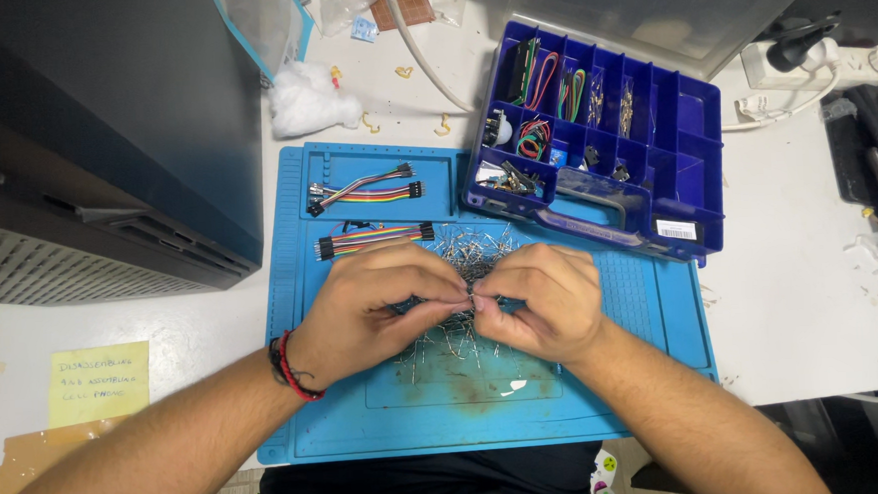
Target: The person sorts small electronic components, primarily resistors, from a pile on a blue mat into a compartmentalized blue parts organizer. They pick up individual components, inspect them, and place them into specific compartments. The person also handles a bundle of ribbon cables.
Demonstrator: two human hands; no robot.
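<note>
Wire-legged parts — thin, silvery, tangled in a loose pile on the blue mat. My left hand and right hand meet over the pile, fingertips pinched on one small piece between them. Ribbon jumper wires lie just beyond. Mat sits on a white worktop — purple compartment box alongside.
</note>
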